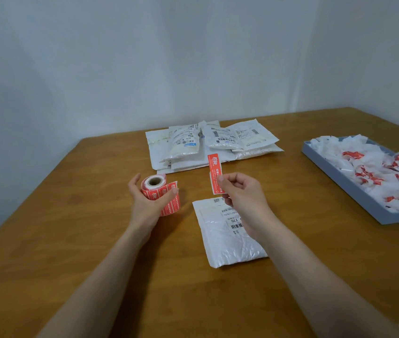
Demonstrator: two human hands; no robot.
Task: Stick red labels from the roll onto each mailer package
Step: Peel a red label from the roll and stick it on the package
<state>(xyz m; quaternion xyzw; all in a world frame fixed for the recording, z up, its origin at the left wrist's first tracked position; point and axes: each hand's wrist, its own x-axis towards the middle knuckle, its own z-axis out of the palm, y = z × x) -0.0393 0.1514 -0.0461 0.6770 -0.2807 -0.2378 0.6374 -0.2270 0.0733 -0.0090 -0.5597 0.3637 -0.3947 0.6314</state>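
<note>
My left hand [148, 202] grips a roll of red labels [160, 191] just above the wooden table, a short strip of labels hanging off its right side. My right hand [241, 191] pinches a single red label [215, 172], held upright above the table. Under that hand lies a white mailer package [227, 242] with a barcode slip on top, partly hidden by my wrist. A pile of several white mailer packages [213, 145] lies farther back in the middle of the table.
A blue-grey tray [335, 176] at the right holds a heap of crumpled white backing paper with red scraps. The wooden table [71, 240] ends at white walls behind and to the left.
</note>
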